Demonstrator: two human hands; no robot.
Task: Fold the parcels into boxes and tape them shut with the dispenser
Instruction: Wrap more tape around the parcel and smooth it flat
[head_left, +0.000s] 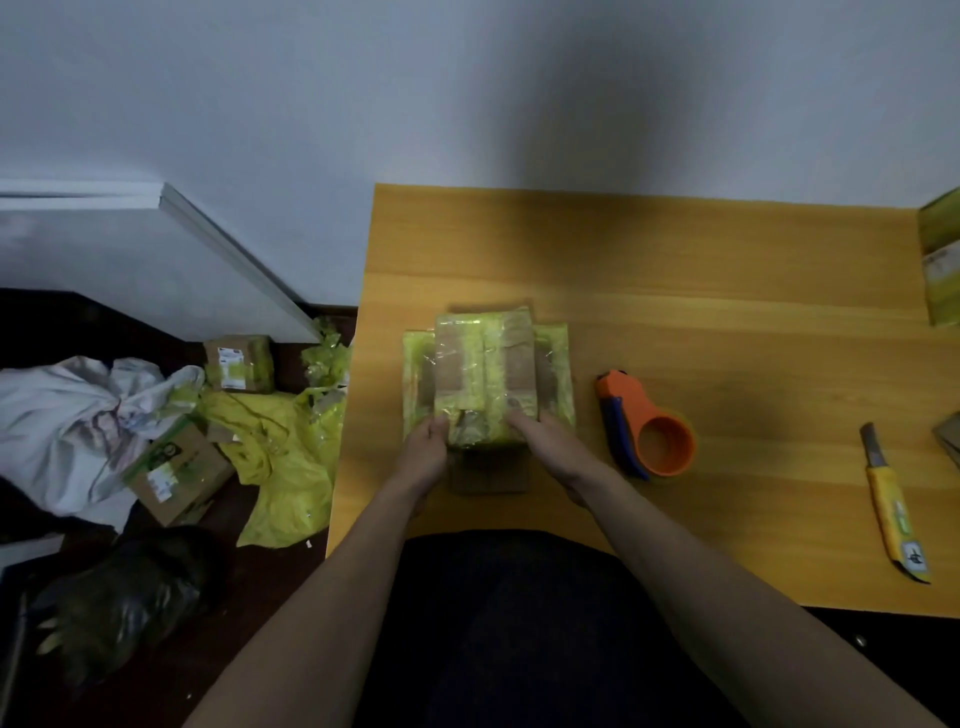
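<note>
A flattened cardboard parcel with yellow-green tape lies on the wooden table, its side flaps spread left and right. My left hand grips its near left corner. My right hand holds the near right corner, fingers on top. A brown flap pokes out toward me below both hands. The orange and blue tape dispenser rests on the table just right of my right hand, untouched.
A yellow-handled utility knife lies at the table's right. Another taped box stands at the far right edge. On the floor to the left lie taped boxes, yellow plastic wrap, a white bag and a black bag.
</note>
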